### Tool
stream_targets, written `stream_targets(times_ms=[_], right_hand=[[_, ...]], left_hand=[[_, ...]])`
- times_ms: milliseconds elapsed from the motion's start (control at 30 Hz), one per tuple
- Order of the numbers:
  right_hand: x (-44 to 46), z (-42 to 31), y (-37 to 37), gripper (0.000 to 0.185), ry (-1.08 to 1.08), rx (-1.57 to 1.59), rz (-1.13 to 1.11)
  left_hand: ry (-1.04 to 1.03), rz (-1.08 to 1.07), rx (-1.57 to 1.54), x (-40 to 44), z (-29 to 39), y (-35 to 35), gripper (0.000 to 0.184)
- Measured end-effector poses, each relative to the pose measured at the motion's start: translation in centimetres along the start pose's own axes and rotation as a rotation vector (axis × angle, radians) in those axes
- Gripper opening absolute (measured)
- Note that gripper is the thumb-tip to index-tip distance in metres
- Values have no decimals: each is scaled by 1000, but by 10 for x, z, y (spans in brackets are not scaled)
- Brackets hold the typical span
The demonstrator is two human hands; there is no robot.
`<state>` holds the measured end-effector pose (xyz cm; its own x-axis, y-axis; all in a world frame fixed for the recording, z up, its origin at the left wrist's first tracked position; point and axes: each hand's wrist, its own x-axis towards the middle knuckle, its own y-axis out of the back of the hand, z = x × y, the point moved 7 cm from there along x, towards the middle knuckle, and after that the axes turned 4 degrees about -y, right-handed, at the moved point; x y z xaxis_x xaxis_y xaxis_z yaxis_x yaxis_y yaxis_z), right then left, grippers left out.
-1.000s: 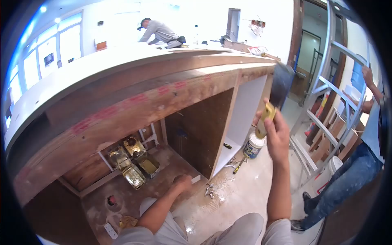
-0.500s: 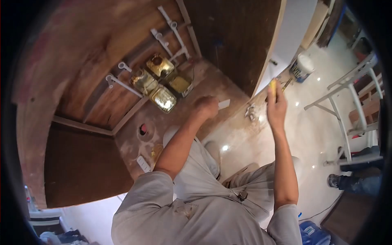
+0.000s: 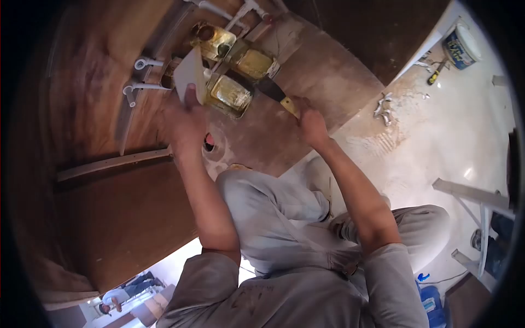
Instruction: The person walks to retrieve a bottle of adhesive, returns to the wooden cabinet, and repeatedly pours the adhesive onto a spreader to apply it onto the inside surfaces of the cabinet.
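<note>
Your right hand (image 3: pixel 313 124) has its fingers closed around the handle of the scraper (image 3: pixel 275 93), blade near the gold tins (image 3: pixel 231 94); it looks light and stiff, best gripped there. Your left hand (image 3: pixel 186 123) holds the pale card (image 3: pixel 189 75) by its lower edge beside the tins, thumb on its face, other fingers blurred; it seems light.

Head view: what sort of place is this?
Likely an indoor renovation site: exposed white pipes, scraps strewn on the floor, and a scraper in the person's right hand.
</note>
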<state>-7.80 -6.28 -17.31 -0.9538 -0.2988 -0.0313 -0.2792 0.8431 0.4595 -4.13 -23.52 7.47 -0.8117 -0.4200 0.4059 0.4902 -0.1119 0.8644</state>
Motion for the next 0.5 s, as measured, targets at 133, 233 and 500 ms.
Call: stream_targets(times_ms=[133, 233, 500], right_hand=[[51, -25, -21, 51, 450, -397, -9], [72, -20, -24, 52, 108, -160, -29], [65, 0, -30, 52, -58, -45, 85]], left_hand=[[30, -69, -1, 8, -29, -12, 31], [81, -86, -56, 14, -25, -13, 27], [82, -124, -96, 5, -26, -19, 28]])
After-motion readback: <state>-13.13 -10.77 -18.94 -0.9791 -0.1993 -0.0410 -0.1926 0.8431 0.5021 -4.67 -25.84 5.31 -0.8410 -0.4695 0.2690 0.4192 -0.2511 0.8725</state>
